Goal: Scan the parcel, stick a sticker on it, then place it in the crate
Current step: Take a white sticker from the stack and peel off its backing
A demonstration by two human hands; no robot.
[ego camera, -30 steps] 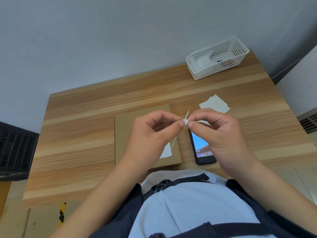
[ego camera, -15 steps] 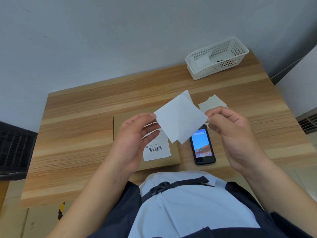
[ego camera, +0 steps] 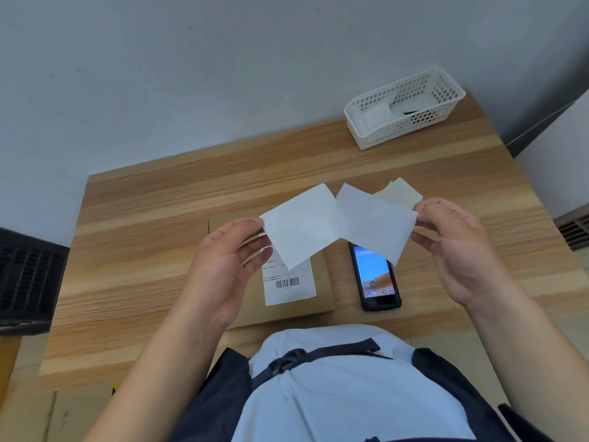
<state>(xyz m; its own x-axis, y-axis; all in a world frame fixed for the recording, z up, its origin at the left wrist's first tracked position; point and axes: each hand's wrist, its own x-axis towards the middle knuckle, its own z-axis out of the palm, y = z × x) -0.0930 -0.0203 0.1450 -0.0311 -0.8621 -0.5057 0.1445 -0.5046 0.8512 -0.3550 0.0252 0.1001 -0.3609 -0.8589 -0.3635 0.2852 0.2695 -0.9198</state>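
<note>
A flat brown cardboard parcel (ego camera: 322, 291) lies on the wooden table (ego camera: 143, 250) in front of me, with a white barcode label (ego camera: 291, 287) on it. Above it I hold two white square sheets nearly peeled apart, joined near the middle. My left hand (ego camera: 229, 263) pinches the left sheet (ego camera: 299, 228) at its left corner. My right hand (ego camera: 459, 250) pinches the right sheet (ego camera: 374, 226) at its right corner. Which sheet is the sticker and which the backing I cannot tell. The white perforated crate (ego camera: 404, 106) stands at the table's far right.
A black phone (ego camera: 376, 279) with a lit screen lies just right of the parcel. Several pale paper squares (ego camera: 401, 193) lie behind my right hand. The crate holds some white items. A dark vent grille (ego camera: 28, 279) sits left of the table.
A second ago both hands pinched one small corner together. Since then they have moved apart, and the sheet has split into two spread side by side.
</note>
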